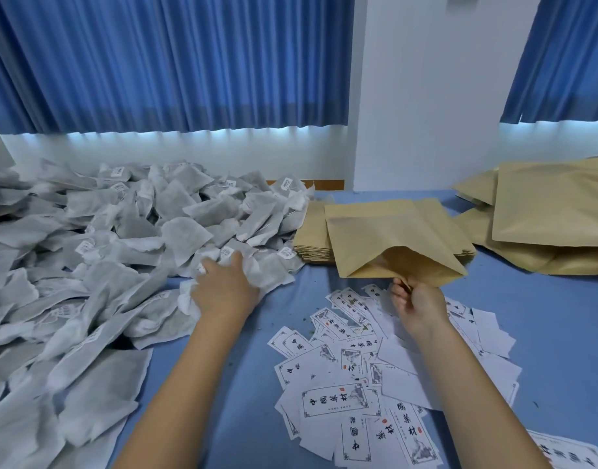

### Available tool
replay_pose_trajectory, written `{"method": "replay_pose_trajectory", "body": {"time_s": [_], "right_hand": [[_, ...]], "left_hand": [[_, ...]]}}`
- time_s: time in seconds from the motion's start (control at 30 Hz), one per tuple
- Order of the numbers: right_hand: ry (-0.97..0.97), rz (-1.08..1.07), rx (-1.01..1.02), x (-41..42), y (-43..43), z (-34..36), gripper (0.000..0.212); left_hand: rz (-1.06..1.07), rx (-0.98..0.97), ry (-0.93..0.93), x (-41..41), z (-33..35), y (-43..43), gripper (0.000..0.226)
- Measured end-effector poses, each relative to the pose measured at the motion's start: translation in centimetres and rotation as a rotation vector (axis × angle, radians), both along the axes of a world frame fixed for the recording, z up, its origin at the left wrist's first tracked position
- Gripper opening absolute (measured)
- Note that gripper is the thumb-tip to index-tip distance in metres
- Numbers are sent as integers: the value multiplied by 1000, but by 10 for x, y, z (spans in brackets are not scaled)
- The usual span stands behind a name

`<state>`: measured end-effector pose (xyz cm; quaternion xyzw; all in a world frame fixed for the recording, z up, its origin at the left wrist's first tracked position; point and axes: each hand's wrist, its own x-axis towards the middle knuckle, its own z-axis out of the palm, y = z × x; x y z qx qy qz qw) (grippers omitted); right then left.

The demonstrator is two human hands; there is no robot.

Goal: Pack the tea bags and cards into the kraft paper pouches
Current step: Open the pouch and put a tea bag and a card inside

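**Left hand in the tea bags, right hand at the pouch mouth**

On your far left, a heap of tea bags (104,231) covers the blue table (236,384) from the near edge back to the wall, under the blue curtains (155,62). Your left hand (223,289) lies palm down at the heap's right edge, fingers curled into the gripped tea bags (268,274). They bunch out white on both sides of your palm. How many you hold cannot be told.

Right of that hand, a stack of flat pouches (311,231) lies just beside the heap. The open pouch (388,238) rests partly on this stack, its mouth gaping toward you. Your right hand (419,306) pinches the lower lip of that mouth between thumb and curled fingers, with the upper lip lifted apart from it.

Below and around your right hand, the cards (355,394) lie scattered on the table, some printed side up, some blank side up, overlapping. Your right forearm crosses above them.

At the far right, a pile of larger pouches (554,211) sits well apart from your hands, against the white wall (426,96).
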<state>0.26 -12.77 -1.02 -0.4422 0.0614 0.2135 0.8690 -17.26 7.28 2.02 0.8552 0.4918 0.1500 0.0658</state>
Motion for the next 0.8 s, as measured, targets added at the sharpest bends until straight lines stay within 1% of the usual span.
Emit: {"method": "replay_pose_trajectory", "body": {"time_s": [0.03, 0.1, 0.17, 0.23, 0.27, 0.33, 0.4, 0.43, 0.5, 0.57, 0.6, 0.63, 0.7, 0.73, 0.77, 0.8], "right_hand": [[-1, 1, -2, 0, 0, 0, 27], [-6, 1, -12, -1, 1, 0, 26], [-14, 3, -22, -3, 1, -1, 25], [-18, 1, -29, -5, 0, -1, 24], [-18, 0, -31, -5, 0, -1, 24], [-19, -5, -32, -6, -1, -1, 22], [-17, -6, -35, -7, 0, 0, 21], [-17, -4, -37, -8, 0, 1, 22], [-20, 3, -38, -9, 0, 2, 26], [-14, 21, -6, -9, 1, 5, 27], [-10, 38, 19, -10, 1, 6, 26], [-9, 61, 37, -11, 2, 7, 25], [-17, 109, 46, -13, 3, 8, 23], [-23, 125, 48, -14, 4, 7, 22], [-26, 131, 56, -14, 4, 7, 22], [-25, 133, 67, -14, 5, 7, 21]], "left_hand": [[7, -93, 123, -4, -5, -5, 64], [-6, -122, 225, -9, -11, -13, 75], [-43, -163, 236, -11, -11, -14, 82], [-110, -247, 211, -13, -11, -13, 82], [-131, -255, 203, -15, -12, -13, 80], [-133, -169, 219, -18, -16, -17, 76], [-119, -46, 191, -19, -22, -23, 72], [-126, -3, 138, -19, -26, -26, 69], [-200, 38, -45, -17, -33, -30, 63], [-350, 16, -307, -11, -36, -33, 59], [-427, -35, -460, -6, -34, -36, 59], [-488, -121, -599, -2, -31, -39, 60], [-546, -360, -775, 3, -25, -50, 56], [-540, -520, -846, 5, -25, -54, 52], [-514, -734, -926, 5, -24, -59, 48], [-471, -990, -1008, 5, -24, -62, 45]]}}
